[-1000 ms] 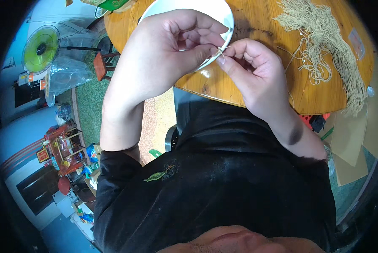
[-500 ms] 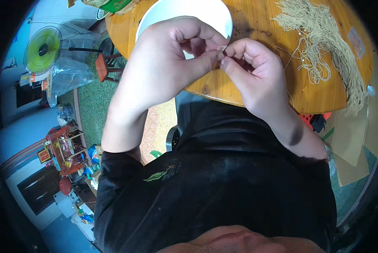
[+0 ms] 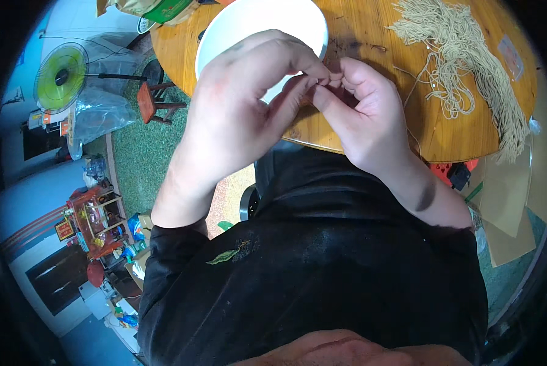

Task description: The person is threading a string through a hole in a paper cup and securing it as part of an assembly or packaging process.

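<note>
Both hands are up at the near edge of the tabletop [image 3: 359, 27], fingertips meeting just right of the white bowl [image 3: 273, 18]. Left hand [image 3: 243, 94]: thumb and index pinched, palm arched across the bowl's near side. Right hand [image 3: 368, 107]: thumb and index pinched too, tips against the left's, other fingers curled in.

Best read is that both grip one bit of thin cord between them. Can't confirm: fingertips cover nearly all of it. The double pinch fits something small and limp; one hand steadies, the other works. Wrists hang free off the edge, likely for finger freedom, and the grip sits close in front of the chest, probably for a clear look down.

Cord bundle [image 3: 450, 36], beige, lies on the tabletop to the right, well clear of the hands. Its long tail runs down to the right edge and seems to lap over it. Loose coils [image 3: 455, 100] spread off its near-left side, on the right hand's side, so an easy reach. A loose strand [image 3: 409, 91] trails from there past the right wrist toward the near edge; can't tell if it joins the pinched bit.

Clear packet [image 3: 510, 58] lies flat beyond the bundle, out of the way. Green bag [image 3: 163, 9] sits at the far left edge.
</note>
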### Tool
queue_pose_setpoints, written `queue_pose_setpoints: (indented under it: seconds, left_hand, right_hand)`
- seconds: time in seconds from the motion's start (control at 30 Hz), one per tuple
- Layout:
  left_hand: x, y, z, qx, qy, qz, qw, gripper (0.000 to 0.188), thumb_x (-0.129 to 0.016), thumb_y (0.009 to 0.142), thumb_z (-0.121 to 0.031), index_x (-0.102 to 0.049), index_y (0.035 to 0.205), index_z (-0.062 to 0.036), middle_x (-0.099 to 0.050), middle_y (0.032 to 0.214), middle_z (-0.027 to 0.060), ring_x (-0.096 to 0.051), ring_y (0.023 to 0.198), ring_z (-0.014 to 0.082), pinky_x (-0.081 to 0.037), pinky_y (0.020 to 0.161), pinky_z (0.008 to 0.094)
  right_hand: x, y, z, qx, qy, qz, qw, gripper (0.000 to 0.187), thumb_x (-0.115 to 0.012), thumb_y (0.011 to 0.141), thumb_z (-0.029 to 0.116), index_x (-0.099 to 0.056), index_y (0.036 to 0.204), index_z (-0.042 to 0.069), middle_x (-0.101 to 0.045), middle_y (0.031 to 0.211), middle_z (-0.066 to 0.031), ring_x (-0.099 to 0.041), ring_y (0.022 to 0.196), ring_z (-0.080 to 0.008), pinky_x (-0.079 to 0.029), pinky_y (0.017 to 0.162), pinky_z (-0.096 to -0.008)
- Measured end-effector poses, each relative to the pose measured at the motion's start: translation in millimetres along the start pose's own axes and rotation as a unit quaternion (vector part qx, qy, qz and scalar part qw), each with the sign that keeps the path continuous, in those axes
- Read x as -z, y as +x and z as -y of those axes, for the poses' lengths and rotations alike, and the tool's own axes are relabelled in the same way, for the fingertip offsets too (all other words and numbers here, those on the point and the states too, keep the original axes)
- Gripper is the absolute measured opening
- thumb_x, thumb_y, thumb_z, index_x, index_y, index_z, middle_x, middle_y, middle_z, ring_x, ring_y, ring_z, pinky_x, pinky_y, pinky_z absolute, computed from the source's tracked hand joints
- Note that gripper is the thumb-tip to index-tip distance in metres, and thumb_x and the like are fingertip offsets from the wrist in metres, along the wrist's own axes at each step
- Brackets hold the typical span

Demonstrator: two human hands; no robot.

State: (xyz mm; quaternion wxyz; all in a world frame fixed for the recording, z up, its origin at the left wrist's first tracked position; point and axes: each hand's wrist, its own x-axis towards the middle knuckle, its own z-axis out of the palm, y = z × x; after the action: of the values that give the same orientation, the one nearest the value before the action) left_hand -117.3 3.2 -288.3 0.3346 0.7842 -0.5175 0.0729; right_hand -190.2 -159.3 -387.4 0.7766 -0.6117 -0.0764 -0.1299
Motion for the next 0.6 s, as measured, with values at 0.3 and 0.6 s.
queue_pose_setpoints:
  seconds: [0.3,0.6]
  left_hand:
    - [-17,-24,5,0.121,-0.177,-0.044,0.976,0.02,-0.071,0.096,0.01,-0.065,0.114,0.0019,-0.072,0.107,0.0098,-0.072,0.103,0.0179,-0.058,0.091,0.0306]
    - [-13,-18,4,0.161,-0.345,-0.098,0.92,0.021,-0.065,0.1,0.012,-0.057,0.116,0.0014,-0.069,0.113,0.0121,-0.071,0.107,0.0171,-0.057,0.097,0.0294]
  right_hand:
    - [10,-2,8,-0.029,-0.025,0.03,0.999,0.007,-0.07,0.102,0.003,-0.07,0.105,-0.004,-0.077,0.096,-0.008,-0.074,0.089,-0.0106,-0.059,0.079,-0.0258]
    - [1,0,9,-0.035,-0.005,0.03,0.999,0.005,-0.071,0.102,0.003,-0.069,0.1,-0.002,-0.076,0.093,-0.0056,-0.071,0.085,-0.0085,-0.057,0.077,-0.0243]
